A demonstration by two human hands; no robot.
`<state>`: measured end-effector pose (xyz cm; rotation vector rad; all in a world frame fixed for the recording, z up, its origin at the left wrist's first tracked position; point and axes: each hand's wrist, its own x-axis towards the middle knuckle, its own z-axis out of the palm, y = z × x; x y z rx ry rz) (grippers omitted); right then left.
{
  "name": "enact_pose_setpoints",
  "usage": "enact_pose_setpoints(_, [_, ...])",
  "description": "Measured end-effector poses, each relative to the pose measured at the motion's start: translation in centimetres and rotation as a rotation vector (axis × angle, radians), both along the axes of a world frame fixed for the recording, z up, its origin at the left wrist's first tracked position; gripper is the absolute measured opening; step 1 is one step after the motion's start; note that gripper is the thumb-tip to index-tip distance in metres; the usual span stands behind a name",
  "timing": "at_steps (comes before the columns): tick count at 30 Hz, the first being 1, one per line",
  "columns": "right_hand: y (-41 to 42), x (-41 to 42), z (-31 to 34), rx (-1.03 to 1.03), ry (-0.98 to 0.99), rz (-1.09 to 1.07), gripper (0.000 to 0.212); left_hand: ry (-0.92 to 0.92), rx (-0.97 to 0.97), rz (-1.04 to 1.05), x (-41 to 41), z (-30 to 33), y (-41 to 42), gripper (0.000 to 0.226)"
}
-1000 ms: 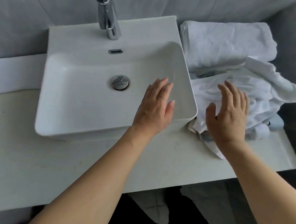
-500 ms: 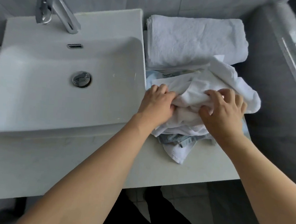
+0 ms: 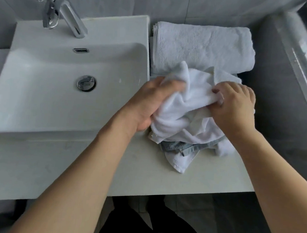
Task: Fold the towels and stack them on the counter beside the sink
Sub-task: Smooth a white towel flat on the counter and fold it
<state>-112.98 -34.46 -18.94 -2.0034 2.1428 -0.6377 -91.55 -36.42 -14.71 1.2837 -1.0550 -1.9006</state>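
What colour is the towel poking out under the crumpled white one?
Grey-blue towel, under the white towel near the counter's front edge; the head view, the only one, shows it.

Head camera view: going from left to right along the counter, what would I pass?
Faucet → sink → left hand → crumpled white towel → right hand.

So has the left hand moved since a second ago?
Yes. The left hand has gone rightward off the sink rim onto the crumpled white towel, which it now grips.
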Motion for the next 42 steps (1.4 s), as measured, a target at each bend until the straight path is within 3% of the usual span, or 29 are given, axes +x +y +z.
enact_pose_setpoints(3, [-0.3,0.5,1.4,-0.121,-0.131,0.022,0.040,-0.604,-0.080,-0.397,1.4,-0.1,0.6,0.043])
enact_pose_setpoints(5, [-0.3,0.6,2.3,-0.205,-0.209,0.042,0.029,-0.757,-0.132,-0.292,1.5,-0.7,1.0,0.033])
enact_pose_setpoints(7, [-0.2,1.1,3.2,-0.249,-0.260,0.081,0.023,-0.500,-0.204,0.050,1.5,-1.2,1.2,0.018])
enact_pose_setpoints(9, [-0.1,2.2,3.6,-0.254,-0.297,0.110,0.019,-0.206,-0.238,0.248,1.6,-0.7,1.0,0.013])
enact_pose_setpoints(12, [0.1,4.3,3.1,-0.186,-0.381,0.215,0.025,0.106,-0.205,0.360,1.7,0.9,0.3,0.042])
enact_pose_setpoints(16, [0.7,5.7,2.1,-0.014,-0.568,0.368,0.055,0.283,-0.201,0.434,2.5,2.4,-0.5,0.048])
enact_pose_setpoints(19, [1.1,5.6,1.6,0.131,-0.559,0.394,0.078,0.372,-0.218,0.464,3.9,3.0,-0.1,0.032])
enact_pose_setpoints(21, [1.3,5.9,1.4,0.198,-0.601,0.356,0.079,0.469,-0.214,0.476,5.2,3.3,0.3,0.033])
enact_pose_setpoints(26, [1.3,9.3,2.3,0.085,-0.694,0.098,0.029,0.522,-0.172,0.493,8.2,4.0,1.4,0.037])
enact_pose_setpoints(37, [1.9,25.9,4.0,-0.007,-0.800,0.124,0.038,0.583,-0.199,0.628,23.4,3.8,5.0,0.039])
enact_pose_setpoints(42, [3.2,37.2,4.9,0.016,-0.862,0.153,0.041,0.371,-0.206,0.698,34.3,3.6,7.8,0.053])
